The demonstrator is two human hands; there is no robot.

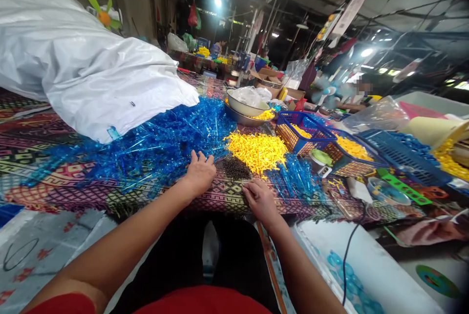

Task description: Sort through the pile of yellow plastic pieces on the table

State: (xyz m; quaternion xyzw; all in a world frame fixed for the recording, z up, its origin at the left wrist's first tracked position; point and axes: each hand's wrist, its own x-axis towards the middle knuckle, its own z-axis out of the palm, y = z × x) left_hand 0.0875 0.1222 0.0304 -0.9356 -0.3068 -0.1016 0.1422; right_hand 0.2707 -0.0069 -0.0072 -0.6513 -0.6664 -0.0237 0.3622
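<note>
My left hand (pixel 201 173) is at the right edge of a wide heap of clear blue plastic pieces (pixel 157 138), its fingers stretched out and apart. Close to a small pile of dark beads or tiny parts (pixel 237 168) is my right hand (pixel 259 198), fingers curled together; whatever they pinch is too small or hidden to make out. Beyond both hands lies a mound of small yellow plastic pieces (pixel 256 150). More blue plastic pieces (pixel 295 177) lie to the right of it, in a narrower bunch.
A large white sack (pixel 110 74) rests on the left of the patterned cloth (pixel 120 199). Bowls (pixel 247 106) stand behind the yellow mound. Blue baskets (pixel 304 133) hold yellow pieces at the right. A white box (pixel 348 255) with blue parts sits below the table edge.
</note>
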